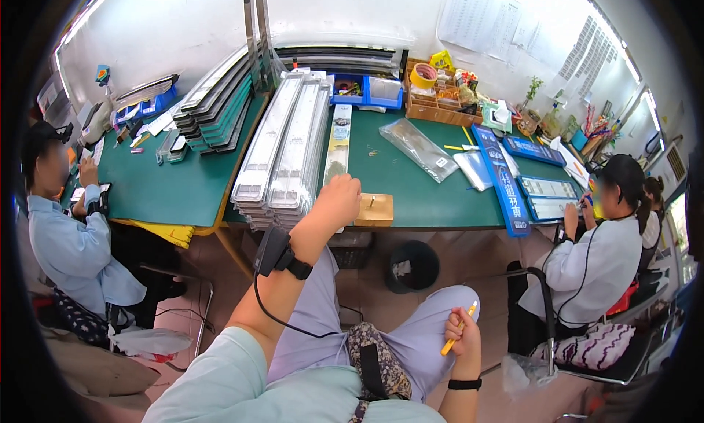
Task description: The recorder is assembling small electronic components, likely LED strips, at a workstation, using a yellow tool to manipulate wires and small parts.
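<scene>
My left hand (339, 201) lies over the near end of a long, narrow clear package (338, 144) with a yellow label, at the table's front edge. Its fingers are bent and closed on that end, though the fingertips are partly hidden. Just right of it sits a small wooden block (375, 210) with a short peg standing up. Above my right thigh, my right hand (463, 336) is wrapped round a yellow box cutter (453, 338), its pale tip pointing up. Left of the package lie stacked long clear plastic cases (282, 144).
Flat plastic sleeves (419, 149), blue boxes (502, 179) and a wooden compartment box (440, 109) lie on the green table (396, 177). Blue bins (367, 91) stand behind. A black bucket (412, 267) is below. Co-workers sit left (81, 232) and right (598, 254).
</scene>
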`<state>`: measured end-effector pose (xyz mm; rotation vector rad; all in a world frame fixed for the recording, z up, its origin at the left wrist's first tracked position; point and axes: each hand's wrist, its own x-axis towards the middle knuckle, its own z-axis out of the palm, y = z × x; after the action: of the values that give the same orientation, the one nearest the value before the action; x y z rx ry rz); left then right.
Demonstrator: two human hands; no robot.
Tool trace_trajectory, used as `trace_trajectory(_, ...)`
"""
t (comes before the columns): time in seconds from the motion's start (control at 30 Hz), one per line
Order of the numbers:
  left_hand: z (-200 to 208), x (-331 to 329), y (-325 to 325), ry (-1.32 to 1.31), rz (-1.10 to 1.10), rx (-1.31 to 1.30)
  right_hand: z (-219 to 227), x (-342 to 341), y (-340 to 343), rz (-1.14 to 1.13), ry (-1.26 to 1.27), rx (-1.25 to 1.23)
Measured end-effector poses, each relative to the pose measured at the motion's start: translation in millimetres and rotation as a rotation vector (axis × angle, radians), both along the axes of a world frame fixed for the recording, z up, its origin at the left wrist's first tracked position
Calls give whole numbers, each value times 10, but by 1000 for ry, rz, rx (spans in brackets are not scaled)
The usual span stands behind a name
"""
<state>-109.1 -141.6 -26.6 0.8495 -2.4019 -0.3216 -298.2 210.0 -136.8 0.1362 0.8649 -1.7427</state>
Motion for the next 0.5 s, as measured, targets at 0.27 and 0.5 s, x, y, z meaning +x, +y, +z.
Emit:
trace_trajectory(0.27,-247,-177,-201,-117,5,140,-58,-112,-75,96,-48,-42)
trace_trajectory(0.5,-264,-244,-230,-147,49,174,-80,-146,-110,78,-81,-62)
